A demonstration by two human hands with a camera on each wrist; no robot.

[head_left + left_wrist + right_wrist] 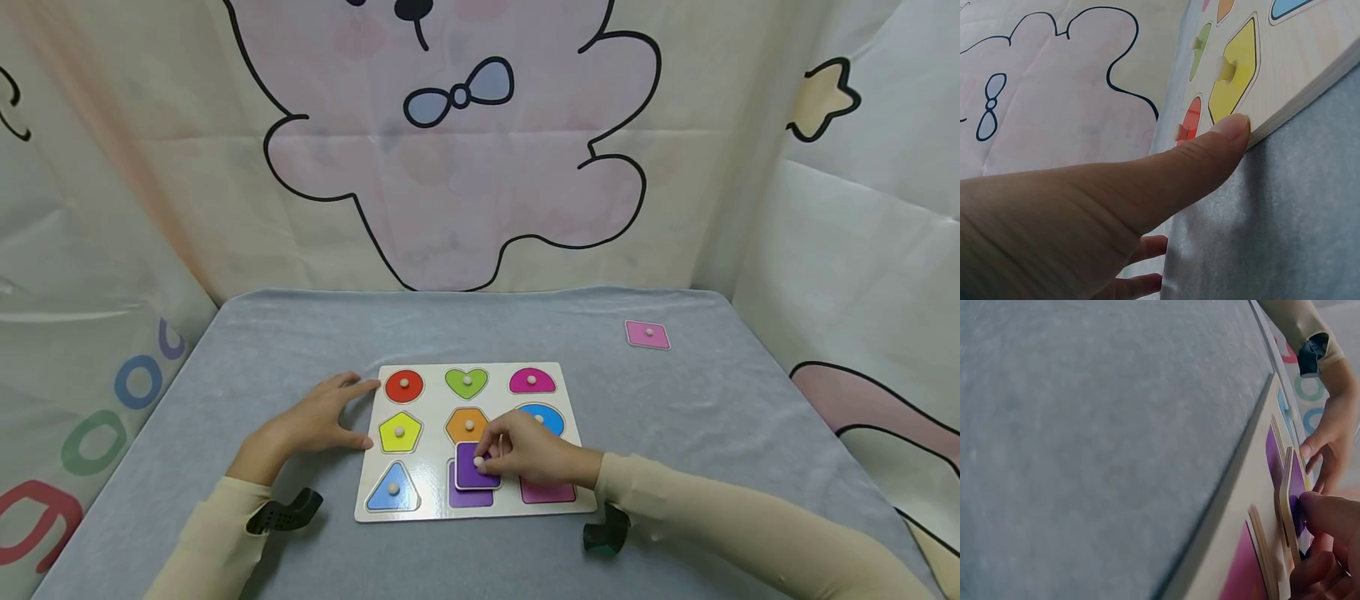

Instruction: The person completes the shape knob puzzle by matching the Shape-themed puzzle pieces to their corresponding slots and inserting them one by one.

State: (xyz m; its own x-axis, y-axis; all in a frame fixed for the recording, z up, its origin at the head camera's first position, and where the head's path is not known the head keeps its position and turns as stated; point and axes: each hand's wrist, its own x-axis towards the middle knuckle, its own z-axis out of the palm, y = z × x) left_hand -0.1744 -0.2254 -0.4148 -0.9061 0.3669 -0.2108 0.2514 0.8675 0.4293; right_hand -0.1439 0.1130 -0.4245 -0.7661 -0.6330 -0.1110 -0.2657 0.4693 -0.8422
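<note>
A wooden shape-puzzle board lies on the table with several knobbed pieces in it. My right hand pinches the white knob of a purple square puzzle piece. In the right wrist view this piece is raised over the board, above its purple square recess. At the board's left edge is my left hand, its thumb and index finger spread along the edge. The left wrist view shows the thumb pressing the edge beside the yellow pentagon.
A pink parallelogram piece lies at the far right of the grey cloth. The pink recess at the board's lower right holds no piece. Printed curtains stand behind and beside the table.
</note>
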